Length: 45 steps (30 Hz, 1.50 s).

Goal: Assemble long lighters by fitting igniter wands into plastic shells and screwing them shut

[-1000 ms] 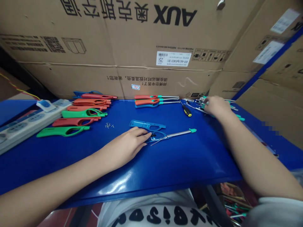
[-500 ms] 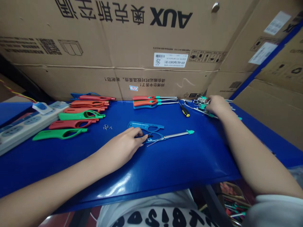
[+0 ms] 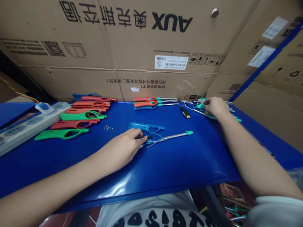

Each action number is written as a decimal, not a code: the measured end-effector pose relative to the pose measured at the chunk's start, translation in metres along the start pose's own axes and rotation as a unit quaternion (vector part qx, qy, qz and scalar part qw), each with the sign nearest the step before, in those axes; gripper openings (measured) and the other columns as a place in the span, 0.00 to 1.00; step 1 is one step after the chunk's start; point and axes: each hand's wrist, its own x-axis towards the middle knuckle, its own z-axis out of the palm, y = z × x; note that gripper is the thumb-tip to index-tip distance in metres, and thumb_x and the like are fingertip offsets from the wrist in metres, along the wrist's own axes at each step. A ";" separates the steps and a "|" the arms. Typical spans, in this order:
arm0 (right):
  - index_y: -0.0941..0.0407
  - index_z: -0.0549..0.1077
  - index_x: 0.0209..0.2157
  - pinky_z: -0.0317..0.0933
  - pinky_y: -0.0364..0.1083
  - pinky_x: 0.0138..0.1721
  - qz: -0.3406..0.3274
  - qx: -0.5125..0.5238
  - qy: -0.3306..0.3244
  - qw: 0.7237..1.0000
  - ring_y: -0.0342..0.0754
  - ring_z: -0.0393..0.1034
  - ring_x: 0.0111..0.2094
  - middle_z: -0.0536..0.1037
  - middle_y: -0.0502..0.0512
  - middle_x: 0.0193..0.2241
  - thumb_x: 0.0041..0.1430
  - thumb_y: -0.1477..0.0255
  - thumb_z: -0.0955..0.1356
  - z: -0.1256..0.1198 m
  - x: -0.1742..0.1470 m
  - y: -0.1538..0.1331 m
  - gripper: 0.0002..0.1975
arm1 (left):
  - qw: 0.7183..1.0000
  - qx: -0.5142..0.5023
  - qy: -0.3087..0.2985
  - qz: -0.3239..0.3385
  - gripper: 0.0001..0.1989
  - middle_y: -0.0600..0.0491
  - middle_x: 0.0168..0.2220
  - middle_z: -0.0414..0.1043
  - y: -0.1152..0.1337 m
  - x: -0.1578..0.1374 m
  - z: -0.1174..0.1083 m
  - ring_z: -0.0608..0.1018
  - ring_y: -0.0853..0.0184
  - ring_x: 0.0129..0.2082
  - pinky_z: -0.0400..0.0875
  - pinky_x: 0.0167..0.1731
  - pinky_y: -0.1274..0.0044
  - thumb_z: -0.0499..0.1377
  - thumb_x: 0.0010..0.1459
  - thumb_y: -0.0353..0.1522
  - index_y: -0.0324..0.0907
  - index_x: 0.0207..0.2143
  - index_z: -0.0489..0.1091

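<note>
My left hand [image 3: 129, 143] is closed on the handle end of an opened blue lighter half [image 3: 155, 137], with a thin wire showing along it. From that half a metal tube [image 3: 176, 136] with a green tip runs to the right. Just behind lies another blue handle shell [image 3: 148, 127]. At the back right, my right hand [image 3: 216, 107] is down in a pile of lighter parts [image 3: 201, 102], metal rods and green pieces. Its fingertips are partly hidden, and what they pinch, if anything, cannot be made out.
Red, orange and green lighter handles [image 3: 63, 134] line the left, beside a white power strip [image 3: 30, 124]. Small screws [image 3: 108, 127] lie near them. Several lighters [image 3: 146, 104] with metal tubes and a screwdriver [image 3: 184, 112] sit at the back, before a cardboard wall [image 3: 132, 56].
The camera view has shifted slightly. My right hand has moved very little within the pile; my left hand keeps its hold on the blue lighter half.
</note>
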 end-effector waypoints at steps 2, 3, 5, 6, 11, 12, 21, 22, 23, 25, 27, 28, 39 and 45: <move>0.60 0.81 0.46 0.65 0.53 0.38 0.011 0.023 0.007 1.000 0.64 0.74 0.44 0.79 0.72 0.43 0.60 0.73 0.67 -0.005 -0.002 -0.002 0.15 | 1.000 0.001 0.000 -0.003 0.18 0.42 0.45 0.72 0.000 0.000 0.000 0.77 0.59 0.41 0.77 0.42 0.68 0.48 0.71 0.30 0.38 0.54 0.74; 0.60 0.80 0.47 0.65 0.53 0.39 0.016 0.037 0.009 0.999 0.63 0.74 0.44 0.79 0.72 0.43 0.61 0.72 0.67 -0.007 -0.003 -0.003 0.15 | 1.000 0.001 0.001 -0.004 0.18 0.43 0.45 0.72 0.000 0.000 0.000 0.77 0.59 0.41 0.77 0.42 0.68 0.48 0.70 0.29 0.38 0.54 0.74; 0.60 0.80 0.46 0.65 0.51 0.40 0.009 0.072 0.006 0.997 0.58 0.74 0.42 0.80 0.68 0.41 0.62 0.70 0.67 -0.011 -0.005 -0.008 0.15 | 1.000 0.001 0.001 -0.005 0.18 0.43 0.45 0.72 0.000 0.000 0.000 0.77 0.59 0.41 0.77 0.42 0.68 0.49 0.70 0.29 0.39 0.54 0.74; 0.60 0.81 0.45 0.66 0.49 0.39 0.000 0.094 -0.005 0.996 0.56 0.75 0.39 0.81 0.65 0.39 0.62 0.69 0.68 -0.013 -0.007 -0.011 0.14 | 1.000 0.001 0.000 -0.006 0.18 0.43 0.45 0.72 0.000 0.000 0.000 0.78 0.59 0.41 0.77 0.42 0.68 0.49 0.70 0.29 0.39 0.54 0.74; 0.57 0.81 0.37 0.65 0.44 0.30 -0.134 0.235 -0.163 0.949 0.47 0.71 0.27 0.80 0.53 0.27 0.59 0.61 0.70 -0.018 -0.022 -0.036 0.14 | 1.000 -0.007 -0.002 -0.013 0.17 0.44 0.47 0.73 -0.001 0.000 -0.003 0.78 0.58 0.44 0.77 0.44 0.68 0.51 0.68 0.28 0.40 0.54 0.74; 0.56 0.81 0.37 0.65 0.44 0.31 -0.185 0.263 -0.189 0.928 0.47 0.72 0.28 0.81 0.53 0.28 0.58 0.61 0.70 -0.018 -0.026 -0.042 0.13 | 1.000 -0.006 -0.003 -0.014 0.17 0.44 0.47 0.74 -0.002 -0.001 -0.003 0.78 0.58 0.45 0.78 0.45 0.68 0.52 0.67 0.27 0.40 0.54 0.74; 0.55 0.80 0.42 0.66 0.46 0.42 -0.441 0.217 -0.183 0.851 0.48 0.73 0.39 0.79 0.55 0.41 0.60 0.71 0.66 -0.011 -0.060 -0.076 0.13 | 0.999 0.008 -0.014 -0.029 0.16 0.45 0.48 0.75 -0.001 0.001 -0.010 0.79 0.57 0.47 0.78 0.46 0.66 0.54 0.67 0.32 0.42 0.54 0.74; 0.55 0.79 0.44 0.66 0.47 0.43 -0.449 0.214 -0.172 0.850 0.48 0.72 0.40 0.79 0.56 0.42 0.60 0.72 0.65 -0.012 -0.061 -0.076 0.13 | 0.999 0.008 -0.013 -0.030 0.16 0.45 0.48 0.75 0.000 0.002 -0.010 0.79 0.57 0.47 0.78 0.46 0.66 0.54 0.68 0.33 0.42 0.54 0.74; 0.55 0.78 0.44 0.66 0.48 0.44 -0.450 0.205 -0.157 0.855 0.48 0.72 0.40 0.79 0.56 0.43 0.60 0.73 0.65 -0.012 -0.061 -0.076 0.14 | 0.999 0.009 -0.012 -0.031 0.16 0.45 0.48 0.75 0.000 0.002 -0.010 0.79 0.57 0.47 0.78 0.46 0.65 0.54 0.68 0.34 0.42 0.54 0.74; 0.56 0.77 0.45 0.66 0.49 0.45 -0.422 0.161 -0.104 0.886 0.51 0.72 0.42 0.78 0.58 0.44 0.61 0.72 0.64 -0.012 -0.060 -0.075 0.14 | 0.999 0.012 -0.009 -0.029 0.16 0.46 0.48 0.75 0.000 0.003 -0.010 0.79 0.57 0.47 0.78 0.47 0.64 0.54 0.69 0.35 0.43 0.55 0.74; 0.57 0.76 0.46 0.66 0.51 0.45 -0.352 0.093 -0.042 0.930 0.56 0.72 0.46 0.77 0.62 0.46 0.62 0.69 0.63 -0.010 -0.058 -0.073 0.14 | 1.000 0.013 -0.007 -0.027 0.16 0.46 0.48 0.75 -0.001 0.003 -0.010 0.79 0.57 0.47 0.77 0.47 0.64 0.54 0.69 0.35 0.43 0.54 0.74; 0.57 0.75 0.46 0.66 0.52 0.44 -0.310 0.060 -0.022 0.949 0.59 0.72 0.48 0.76 0.64 0.47 0.63 0.68 0.63 -0.009 -0.056 -0.072 0.15 | 1.000 0.013 -0.007 -0.027 0.16 0.46 0.48 0.75 -0.001 0.003 -0.009 0.79 0.57 0.47 0.77 0.47 0.65 0.54 0.69 0.35 0.43 0.54 0.74; 0.58 0.76 0.42 0.64 0.49 0.34 -0.087 0.003 -0.071 0.994 0.59 0.77 0.36 0.80 0.65 0.34 0.55 0.67 0.70 0.003 -0.031 -0.053 0.14 | 0.999 0.031 -0.003 -0.018 0.15 0.46 0.47 0.75 -0.002 0.002 -0.009 0.79 0.58 0.47 0.77 0.46 0.67 0.54 0.69 0.34 0.43 0.53 0.75; 0.58 0.76 0.43 0.65 0.51 0.35 -0.062 -0.038 -0.077 0.994 0.63 0.75 0.43 0.79 0.68 0.42 0.57 0.64 0.69 -0.002 -0.033 -0.050 0.15 | 0.999 0.028 -0.010 -0.021 0.15 0.45 0.48 0.75 -0.001 0.003 -0.009 0.79 0.57 0.47 0.77 0.47 0.65 0.54 0.69 0.34 0.42 0.54 0.74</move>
